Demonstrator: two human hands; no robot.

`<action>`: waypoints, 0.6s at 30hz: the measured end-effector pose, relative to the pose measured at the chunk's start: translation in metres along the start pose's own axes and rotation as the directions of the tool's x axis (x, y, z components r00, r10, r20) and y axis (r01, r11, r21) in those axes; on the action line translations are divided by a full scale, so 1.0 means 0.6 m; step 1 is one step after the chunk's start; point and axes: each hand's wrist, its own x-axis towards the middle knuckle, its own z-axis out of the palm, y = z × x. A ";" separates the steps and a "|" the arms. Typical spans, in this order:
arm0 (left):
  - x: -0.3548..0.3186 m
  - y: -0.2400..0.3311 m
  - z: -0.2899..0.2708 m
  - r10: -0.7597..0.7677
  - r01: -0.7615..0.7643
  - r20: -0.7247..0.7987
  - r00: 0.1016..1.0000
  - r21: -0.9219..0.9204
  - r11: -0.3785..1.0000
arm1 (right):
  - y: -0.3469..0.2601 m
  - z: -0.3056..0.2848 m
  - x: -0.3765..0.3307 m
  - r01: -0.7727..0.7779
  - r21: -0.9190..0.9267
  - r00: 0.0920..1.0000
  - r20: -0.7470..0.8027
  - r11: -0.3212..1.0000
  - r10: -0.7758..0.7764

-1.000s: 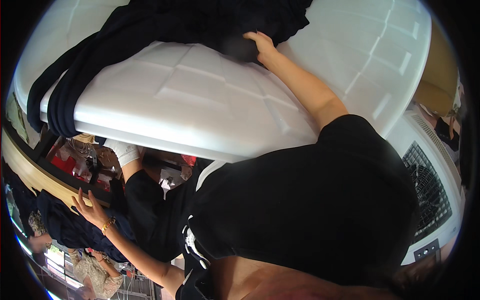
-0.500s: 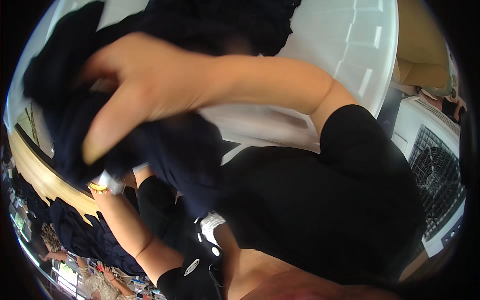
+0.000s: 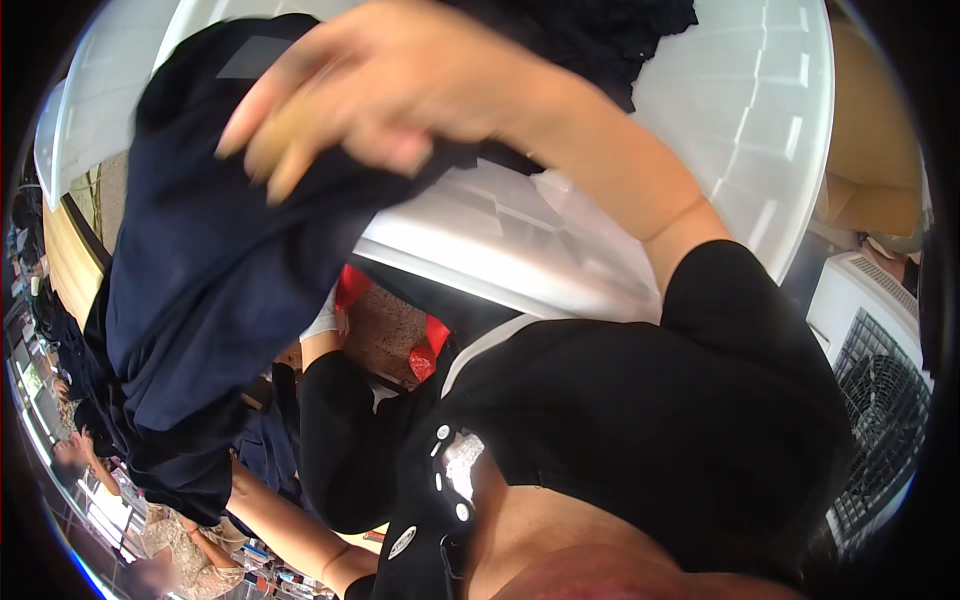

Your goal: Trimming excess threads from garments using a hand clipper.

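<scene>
My right hand (image 3: 345, 105) is over the upper part of a navy cloth garment (image 3: 215, 230), its fingers stretched out and spread, slightly blurred. No cloth shows gripped in it; whether the fingertips touch the garment I cannot tell. A pale grey rectangular patch (image 3: 255, 58) lies on the garment near the fingers. From there the cloth hangs in folds over the edge of a white glossy table (image 3: 480, 245) and down to the left. My left forearm (image 3: 275, 515) runs up behind its lower end, and that hand is hidden by the cloth.
More dark cloth (image 3: 620, 50) lies on the table at the back. To the right stands a white fan unit (image 3: 875, 390) with a dark grille, with a brown surface (image 3: 870, 120) beyond. Red material (image 3: 425, 350) is below the table edge. People (image 3: 180, 555) are at lower left.
My right hand has gone from being curled in bunched cloth to spread fingers, farther right and up. The garment now hangs lower and smoother. My left forearm has dropped, its hand now behind cloth.
</scene>
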 end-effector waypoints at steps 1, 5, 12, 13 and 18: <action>-0.023 -0.002 -0.006 -0.062 0.061 -0.046 0.997 -0.025 0.998 | 0.023 -0.058 0.000 0.072 0.003 0.994 -0.083 0.997 -0.071; 0.019 -0.093 0.037 -0.280 0.251 -0.107 0.954 -0.223 0.942 | 0.123 -0.270 -0.025 0.152 -0.008 0.461 -0.884 0.988 -0.078; 0.029 -0.180 0.153 -0.640 0.493 -0.106 0.761 -0.547 0.677 | 0.449 -0.462 -0.052 -0.171 0.388 0.226 -0.879 0.906 0.419; 0.021 -0.192 0.150 -0.682 0.512 -0.096 0.725 -0.587 0.627 | 0.471 -0.451 -0.034 -0.162 0.425 0.204 -0.868 0.890 0.452; -0.020 -0.266 0.137 -0.767 0.577 0.008 0.642 -0.663 0.476 | 0.542 -0.410 0.071 -0.299 0.387 0.253 -0.849 0.872 0.463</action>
